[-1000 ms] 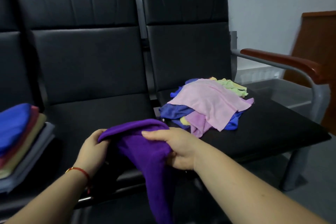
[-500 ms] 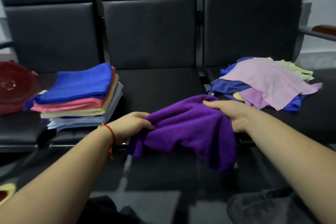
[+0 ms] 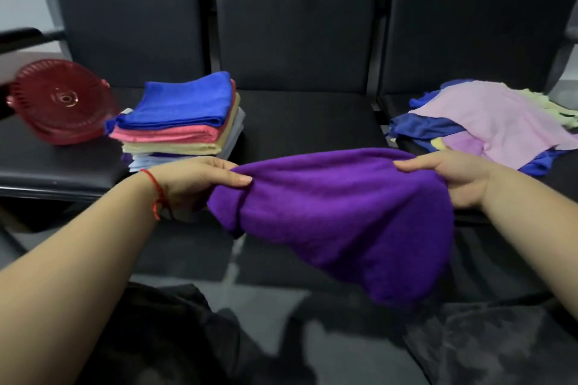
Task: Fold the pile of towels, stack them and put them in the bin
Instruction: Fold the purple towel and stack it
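1. Since the earlier frame, our hands have drawn apart, and the purple towel [image 3: 337,212] now hangs spread between them rather than bunched.
2. Our left hand [image 3: 190,184] pinches the towel's left end, fingers curled under the cloth; our right hand [image 3: 450,178] grips the right end in the same way.
3. We judge the towel ready for its first fold.
4. The towel hangs in front of the middle seat [image 3: 306,116], which offers bare room for laying it flat.
5. The folded stack [image 3: 184,122] sits on the left seat, with the red bin [image 3: 59,103] just beside it.
6. The unfolded pile [image 3: 488,122] lies on the right seat, near our right hand.
7. We keep the hanging lower edge off the seat's front rim.
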Tool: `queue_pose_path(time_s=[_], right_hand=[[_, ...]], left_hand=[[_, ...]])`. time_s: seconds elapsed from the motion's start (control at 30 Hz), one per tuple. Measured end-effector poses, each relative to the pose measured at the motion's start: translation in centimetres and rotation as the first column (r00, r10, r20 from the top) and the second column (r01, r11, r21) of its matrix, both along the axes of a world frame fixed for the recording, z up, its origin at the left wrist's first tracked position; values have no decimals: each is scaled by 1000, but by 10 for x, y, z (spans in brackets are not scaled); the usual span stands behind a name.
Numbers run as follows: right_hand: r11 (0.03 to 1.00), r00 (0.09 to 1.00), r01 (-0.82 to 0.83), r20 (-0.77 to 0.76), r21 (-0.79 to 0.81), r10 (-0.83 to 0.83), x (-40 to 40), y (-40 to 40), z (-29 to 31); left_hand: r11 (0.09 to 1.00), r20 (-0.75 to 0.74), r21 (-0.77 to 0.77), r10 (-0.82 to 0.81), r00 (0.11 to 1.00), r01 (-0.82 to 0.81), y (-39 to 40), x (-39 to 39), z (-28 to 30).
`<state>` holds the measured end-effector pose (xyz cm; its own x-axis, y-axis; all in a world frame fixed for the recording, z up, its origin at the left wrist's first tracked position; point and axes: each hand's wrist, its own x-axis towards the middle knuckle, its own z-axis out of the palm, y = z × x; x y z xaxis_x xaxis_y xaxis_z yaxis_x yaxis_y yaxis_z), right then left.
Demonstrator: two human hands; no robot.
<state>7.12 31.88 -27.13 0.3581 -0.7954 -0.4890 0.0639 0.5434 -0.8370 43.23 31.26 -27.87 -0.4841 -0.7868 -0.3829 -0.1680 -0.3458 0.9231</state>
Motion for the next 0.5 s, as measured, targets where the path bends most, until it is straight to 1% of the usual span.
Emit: queue_pose_path(time_s=[0.03, 0.07, 0.1, 0.13, 0.17, 0.2, 0.27, 0.3, 0.37, 0.4, 0.5], right_hand=[[999, 998, 48, -40, -5, -48, 0, -1, -2], [994, 991, 103, -85, -22, -105, 2, -2, -4], [985, 979, 168, -113, -45, -172, 4, -2, -5], [970, 961, 235, -133, -61, -241, 4, -4, -6], [955, 938, 283, -180, -90, -295, 1, -6, -9], [948, 919, 290, -236, -136, -315, -1, -8, -11], [938, 858, 218, -405, -270, -317, -3, -9, -16], [925, 802, 156, -502, -348, -324, -3, -9, -17], [885, 640, 31, -672, -464, -374, -6, -9, -17], [869, 568, -21, -722, -494, -396, -7, -9, -17], [854, 398, -140, -818, -501, -415, -9, -8, -13]], left_hand=[[1000, 96, -11, 14, 995, -13, 0, 1, -2], [999, 251, -47, 29, 967, -18, 0, 3, -4], [995, 415, -100, 44, 909, -3, -2, 4, -7], [989, 539, -149, 79, 839, 2, -5, 6, -9], [981, 608, -194, 120, 785, 0, -8, 7, -11], [972, 632, -234, 160, 758, -11, -10, 7, -12], [957, 602, -287, 212, 770, -40, -13, 5, -13], [952, 574, -297, 235, 784, -68, -14, 4, -13], [940, 523, -315, 289, 802, -133, -16, 0, -13], [930, 497, -329, 321, 806, -167, -17, -3, -13], [879, 374, -366, 440, 816, -306, -22, -10, -14]])
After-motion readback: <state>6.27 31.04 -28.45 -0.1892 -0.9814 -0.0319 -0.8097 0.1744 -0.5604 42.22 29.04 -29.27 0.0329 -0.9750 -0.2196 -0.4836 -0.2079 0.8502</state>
